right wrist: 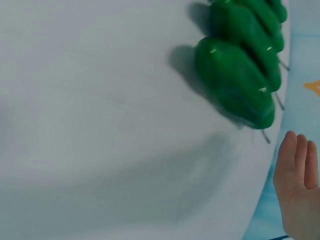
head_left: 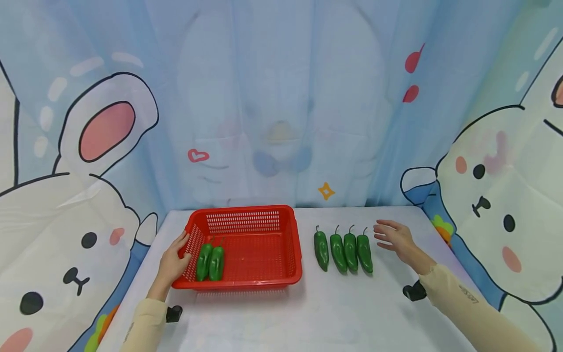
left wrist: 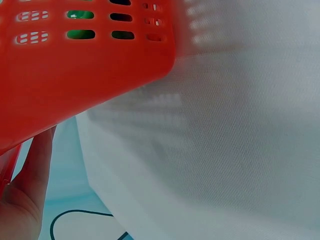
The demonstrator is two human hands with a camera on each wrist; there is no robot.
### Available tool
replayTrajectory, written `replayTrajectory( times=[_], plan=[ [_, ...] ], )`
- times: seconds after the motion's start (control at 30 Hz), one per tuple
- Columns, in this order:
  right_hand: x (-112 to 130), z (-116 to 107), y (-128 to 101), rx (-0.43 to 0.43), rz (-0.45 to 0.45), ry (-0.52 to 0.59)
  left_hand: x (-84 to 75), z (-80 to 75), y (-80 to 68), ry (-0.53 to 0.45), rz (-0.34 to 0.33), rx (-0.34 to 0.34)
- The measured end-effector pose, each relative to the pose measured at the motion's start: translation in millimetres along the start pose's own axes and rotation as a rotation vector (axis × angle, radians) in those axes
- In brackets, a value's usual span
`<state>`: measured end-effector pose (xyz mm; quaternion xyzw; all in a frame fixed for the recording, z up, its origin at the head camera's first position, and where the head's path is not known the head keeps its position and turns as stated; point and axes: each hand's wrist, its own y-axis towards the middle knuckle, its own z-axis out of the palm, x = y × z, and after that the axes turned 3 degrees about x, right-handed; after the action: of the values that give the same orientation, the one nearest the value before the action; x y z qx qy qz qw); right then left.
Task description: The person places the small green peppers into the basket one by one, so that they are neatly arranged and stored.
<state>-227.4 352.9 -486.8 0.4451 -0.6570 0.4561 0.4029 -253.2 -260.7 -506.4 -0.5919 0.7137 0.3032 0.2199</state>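
Left hand (head_left: 171, 264): at the left end of the basket, clamped on its rim. Basket (head_left: 259, 256): red, perforated, long sides running left to right; stands on the table (head_left: 246, 322). First pepper (head_left: 204, 262) and second pepper (head_left: 216, 264): green, side by side inside the basket at its left end, stems toward its far wall. Third pepper (head_left: 321, 251): on the table, just beside the basket's right end; slightly apart from the rest of its row. Fourth pepper (head_left: 338, 253), fifth pepper (head_left: 350, 252), sixth pepper (head_left: 364, 253): same row, farther right of the basket, close together; contact among them cannot be told. Long axes of all four: crosswise to the basket's long sides, stems toward its far side, tips toward its near side and leaning a little away from it. Right hand (head_left: 394, 238): rightmost of the lot, beyond the row as seen from the basket; fingers extended, thumb not clearly visible, nothing held, apart from every pepper and seemingly raised off the table. Governing relation, by judgement: the sixth pepper lies between the right hand and the basket, its stem end about level with the fingertips, its body toward the basket's near side; the fingers point basketward, across that long axis. Nearer hand to the row: the right, the left being at the basket's opposite end.
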Motion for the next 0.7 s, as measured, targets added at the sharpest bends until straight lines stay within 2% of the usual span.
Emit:
replayTrajectory(
  times=[0.27, 0.53, 0.7],
  plan=[
    [-18.4, 3.1, 8.2, -0.083, 0.066, -0.001, 1.9, -1.1, 0.3, -0.004, 0.0, 0.017],
    [-28.2, 17.4, 13.0, -0.083, 0.103, 0.011, 6.0, 0.1, 2.6, -0.015, 0.003, 0.01],
    [-34.2, 25.3, 18.2, -0.105, 0.1, -0.019, 6.7, 0.9, 4.5, -0.012, -0.001, 0.004]
  ],
)
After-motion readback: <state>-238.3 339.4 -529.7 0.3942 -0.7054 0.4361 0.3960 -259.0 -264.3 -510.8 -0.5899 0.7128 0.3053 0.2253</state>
